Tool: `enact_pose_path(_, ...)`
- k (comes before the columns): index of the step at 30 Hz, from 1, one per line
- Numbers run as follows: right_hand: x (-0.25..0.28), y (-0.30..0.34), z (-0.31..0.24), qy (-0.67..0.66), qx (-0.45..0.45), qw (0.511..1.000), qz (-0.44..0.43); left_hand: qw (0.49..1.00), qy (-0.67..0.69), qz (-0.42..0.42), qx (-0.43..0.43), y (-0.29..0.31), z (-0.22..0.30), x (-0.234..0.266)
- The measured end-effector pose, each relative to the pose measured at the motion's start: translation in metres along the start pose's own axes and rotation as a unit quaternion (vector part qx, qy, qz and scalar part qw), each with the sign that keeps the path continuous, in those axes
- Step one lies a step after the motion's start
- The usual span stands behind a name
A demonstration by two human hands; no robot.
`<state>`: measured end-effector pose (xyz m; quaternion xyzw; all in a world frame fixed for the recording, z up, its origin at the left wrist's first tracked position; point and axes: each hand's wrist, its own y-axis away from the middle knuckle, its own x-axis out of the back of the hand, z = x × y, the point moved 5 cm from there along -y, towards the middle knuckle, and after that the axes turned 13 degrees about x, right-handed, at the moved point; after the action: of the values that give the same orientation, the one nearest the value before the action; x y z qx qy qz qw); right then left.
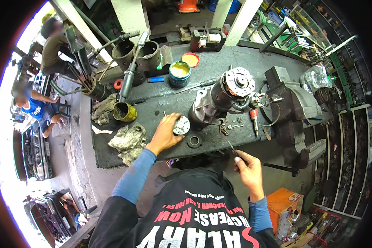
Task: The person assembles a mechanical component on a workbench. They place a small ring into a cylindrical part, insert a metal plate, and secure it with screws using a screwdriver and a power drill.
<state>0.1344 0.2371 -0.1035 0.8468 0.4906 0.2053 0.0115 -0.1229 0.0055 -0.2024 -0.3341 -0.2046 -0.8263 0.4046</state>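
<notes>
My left hand (pixel 166 131) curls around a round silver metal part (pixel 181 125) with slots in its face, at the front of the dark workbench (pixel 161 108). In my right hand (pixel 248 168), in front of the bench edge, is a thin pointed metal tool (pixel 231 145), its tip toward the bench; the grip hides its handle. A dark metal ring (pixel 194 141) lies just right of the silver part. Behind them stands a motor-like assembly (pixel 206 101) with a round flange on top. Small bolts and nuts (pixel 223 129) lie at its right.
A bench vise (pixel 293 99) is mounted at the right, beside a red-handled tool (pixel 254 120). Dirty rags (pixel 128 141) and a yellow can (pixel 125 112) sit at the left. An open grease tub (pixel 179 75) stands farther back. Two people (pixel 37 103) are at far left.
</notes>
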Motion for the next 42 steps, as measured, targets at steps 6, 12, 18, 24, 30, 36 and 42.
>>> enact_pose_path(6, 0.062, 0.006, -0.04, -0.025, 0.07, 0.99, 0.117, 0.975, 0.193, 0.098, 0.056, 0.02, 0.032, 0.073)
enact_pose_path(12, 0.13, -0.033, -0.098, -0.183, 0.165, 0.969, 0.025, 0.831, 0.551, 0.032, 0.063, -0.005, 0.099, 0.111)
enact_pose_path(18, 0.149, -0.096, -0.143, -0.238, 0.271, 0.932, -0.031, 0.705, 0.709, 0.023, -0.026, -0.022, 0.179, 0.144)
enact_pose_path(24, 0.168, -0.148, -0.165, -0.181, 0.413, 0.892, -0.032, 0.783, 0.619, 0.055, 0.023, -0.023, 0.232, 0.141)
enact_pose_path(30, 0.158, -0.167, -0.197, -0.219, 0.39, 0.894, -0.039, 0.934, 0.304, 0.181, 0.05, -0.025, 0.271, 0.137)
enact_pose_path(36, 0.144, -0.167, -0.229, -0.202, 0.41, 0.889, -0.01, 0.961, 0.11, 0.25, -0.031, -0.04, 0.282, 0.136)
enact_pose_path(42, 0.134, -0.164, -0.233, -0.167, 0.392, 0.905, 0.0, 0.958, 0.079, 0.273, -0.042, -0.042, 0.275, 0.144)
